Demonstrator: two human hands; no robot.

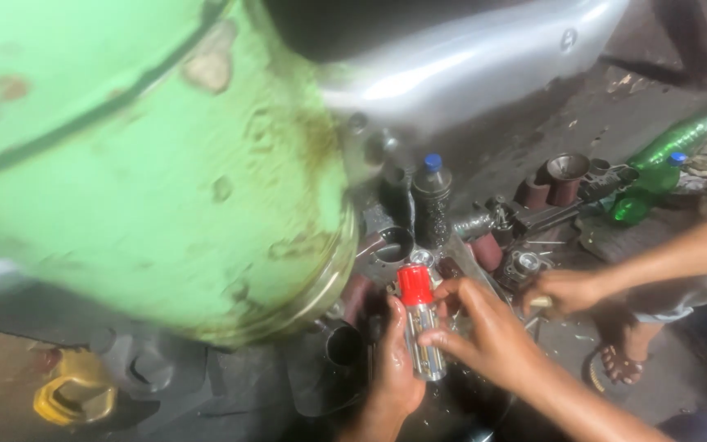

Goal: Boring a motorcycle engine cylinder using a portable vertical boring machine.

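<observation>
Spray can (420,331) is shiny silver with a red cap (414,285). Huge pale green drum (149,155) at ten o'clock, rust-brown blotches. Green bottles (671,147) with blue caps at two o'clock, yellow container (75,397) at eight.

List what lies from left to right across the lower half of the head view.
Yellow container → green vehicle body → left hand → red-capped spray can → right hand → another person's hand → sandalled foot.
</observation>
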